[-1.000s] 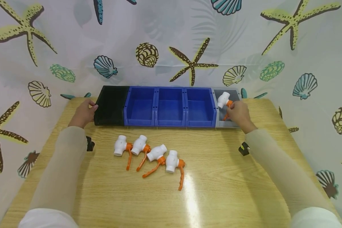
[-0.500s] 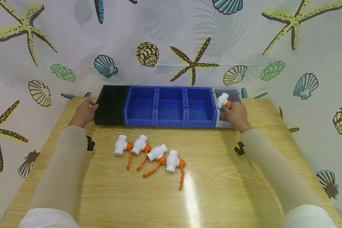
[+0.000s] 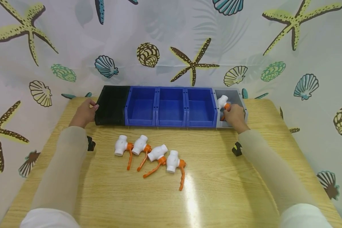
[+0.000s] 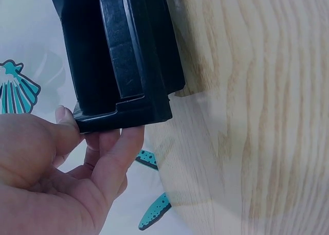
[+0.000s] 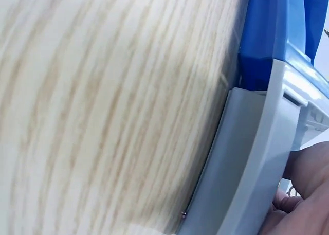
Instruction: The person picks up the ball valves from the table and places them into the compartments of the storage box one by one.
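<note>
My left hand [image 3: 85,113] is at the outer side of the black bin [image 3: 111,104]. In the left wrist view the thumb lies at its rim and the curled fingers press its outer wall, pinching the edge. Inside the grey bin [image 3: 226,124], at the right end of the row, my right hand [image 3: 236,116] holds a white ball valve [image 3: 223,102] by its orange handle side. The fingers partly cover that handle. From the right wrist, the hand [image 5: 308,194] shows behind the grey front wall, which hides the valve. Several more ball valves [image 3: 157,153] with orange handles lie on the table.
Three blue bins [image 3: 170,108] stand side by side between the black and grey ones. The bin row sits along the back of the wooden table [image 3: 211,177]. A curtain [image 3: 171,28] with shells and starfish hangs right behind it.
Holding the ball valve, my right hand has moved slightly left and lowered it deeper into the grey bin. The left hand and the valves on the table have stayed put.
</note>
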Action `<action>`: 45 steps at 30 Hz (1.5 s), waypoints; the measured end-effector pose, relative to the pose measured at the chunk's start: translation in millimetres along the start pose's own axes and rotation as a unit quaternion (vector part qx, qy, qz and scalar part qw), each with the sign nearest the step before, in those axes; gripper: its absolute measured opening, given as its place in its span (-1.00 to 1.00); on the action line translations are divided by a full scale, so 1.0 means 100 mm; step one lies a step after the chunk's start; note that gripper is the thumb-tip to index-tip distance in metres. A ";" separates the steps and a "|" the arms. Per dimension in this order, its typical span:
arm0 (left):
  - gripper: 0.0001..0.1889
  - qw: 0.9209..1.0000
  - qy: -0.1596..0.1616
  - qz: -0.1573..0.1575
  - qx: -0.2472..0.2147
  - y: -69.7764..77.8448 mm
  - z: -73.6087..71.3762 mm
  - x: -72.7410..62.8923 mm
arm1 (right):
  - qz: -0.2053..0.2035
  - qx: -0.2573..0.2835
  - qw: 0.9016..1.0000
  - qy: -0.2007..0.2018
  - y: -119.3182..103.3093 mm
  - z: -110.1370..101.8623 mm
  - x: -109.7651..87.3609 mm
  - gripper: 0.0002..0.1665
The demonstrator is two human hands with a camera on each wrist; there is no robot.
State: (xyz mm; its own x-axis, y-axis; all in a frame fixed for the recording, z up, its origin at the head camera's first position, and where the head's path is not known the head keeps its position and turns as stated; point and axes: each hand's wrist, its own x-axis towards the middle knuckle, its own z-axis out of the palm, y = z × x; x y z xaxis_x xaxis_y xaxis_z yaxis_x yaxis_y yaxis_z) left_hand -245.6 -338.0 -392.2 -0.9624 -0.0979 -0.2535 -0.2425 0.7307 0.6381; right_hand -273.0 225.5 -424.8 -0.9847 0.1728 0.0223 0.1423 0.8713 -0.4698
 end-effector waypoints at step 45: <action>-0.55 1.000 0.002 0.002 -0.010 -0.04 0.01 0.03 | 0.019 0.012 1.000 -0.009 0.08 0.11 0.11 -0.71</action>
State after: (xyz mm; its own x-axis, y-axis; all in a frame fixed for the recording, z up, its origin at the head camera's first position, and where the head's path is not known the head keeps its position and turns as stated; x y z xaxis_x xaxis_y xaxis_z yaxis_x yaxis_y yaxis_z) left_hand -247.4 -340.7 -396.1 -0.9637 -0.0972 -0.2488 -0.2411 0.7176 0.6534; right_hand -283.9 229.1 -437.6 -0.9801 0.1983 -0.0114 0.1783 0.8532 -0.4902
